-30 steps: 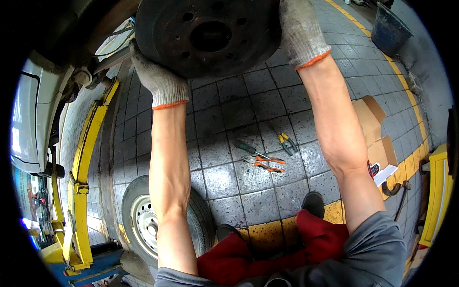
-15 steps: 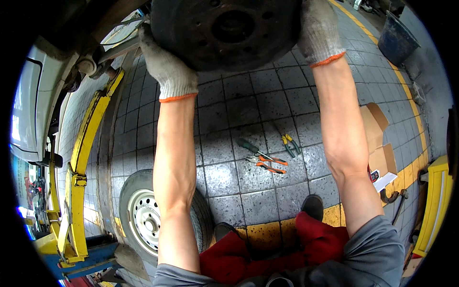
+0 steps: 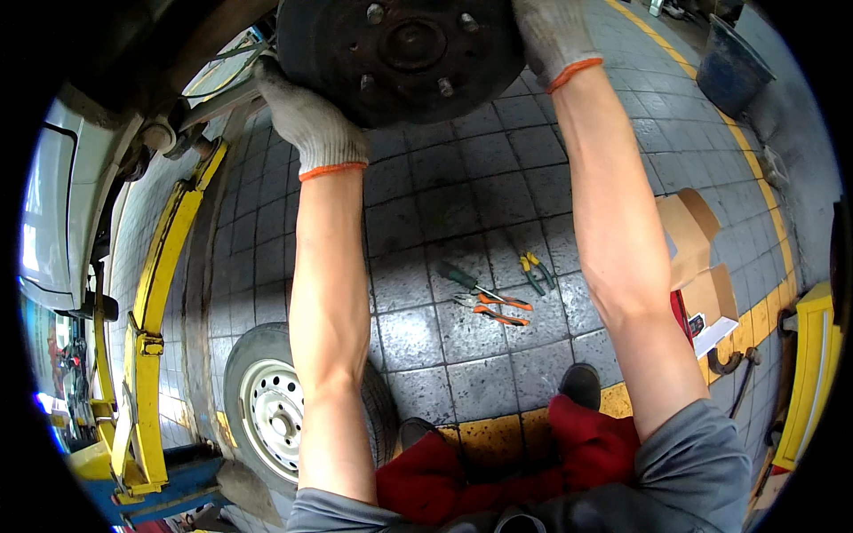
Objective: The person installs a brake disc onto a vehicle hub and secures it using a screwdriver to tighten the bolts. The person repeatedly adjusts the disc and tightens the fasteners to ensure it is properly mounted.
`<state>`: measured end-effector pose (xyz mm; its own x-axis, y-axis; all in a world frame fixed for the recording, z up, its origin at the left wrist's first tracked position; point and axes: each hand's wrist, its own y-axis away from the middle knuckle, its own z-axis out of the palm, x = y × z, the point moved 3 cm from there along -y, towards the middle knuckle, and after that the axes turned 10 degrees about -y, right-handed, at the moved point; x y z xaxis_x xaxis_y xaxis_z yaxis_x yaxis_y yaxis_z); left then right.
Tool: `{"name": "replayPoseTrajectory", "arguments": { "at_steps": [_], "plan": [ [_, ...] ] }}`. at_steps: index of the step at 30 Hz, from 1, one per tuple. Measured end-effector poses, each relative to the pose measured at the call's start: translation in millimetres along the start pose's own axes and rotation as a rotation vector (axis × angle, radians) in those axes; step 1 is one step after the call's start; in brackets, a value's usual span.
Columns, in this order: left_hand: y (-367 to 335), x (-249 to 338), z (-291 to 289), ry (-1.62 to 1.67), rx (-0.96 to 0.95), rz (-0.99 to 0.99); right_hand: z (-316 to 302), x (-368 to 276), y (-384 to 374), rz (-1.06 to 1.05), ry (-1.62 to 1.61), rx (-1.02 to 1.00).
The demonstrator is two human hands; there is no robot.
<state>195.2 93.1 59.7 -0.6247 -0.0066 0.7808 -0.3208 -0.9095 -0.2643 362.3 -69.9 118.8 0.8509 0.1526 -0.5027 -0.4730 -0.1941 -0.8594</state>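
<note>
Cardboard box lies open, contents unclear, while left hand and right hand clasp the drum, fingers curved wide.

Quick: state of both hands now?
Left hand: against the brake drum, left side; partly hidden, grip can't be told.
Right hand: against its right side; partly cut off, grip can't be told.
</note>
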Motion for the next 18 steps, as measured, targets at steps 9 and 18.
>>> {"name": "replayPoseTrajectory", "arguments": {
  "at_steps": [9, 18],
  "plan": [
    [-5.4, 7.7, 8.1, -0.049, -0.068, 0.088, 5.9, 11.8, -1.3, -0.17, 0.217, 0.055],
    [-16.3, 35.0, 0.8, -0.9, 0.013, 0.651, 4.4, 13.1, 16.3, 0.248, -0.61, 0.102]
  ]
}}
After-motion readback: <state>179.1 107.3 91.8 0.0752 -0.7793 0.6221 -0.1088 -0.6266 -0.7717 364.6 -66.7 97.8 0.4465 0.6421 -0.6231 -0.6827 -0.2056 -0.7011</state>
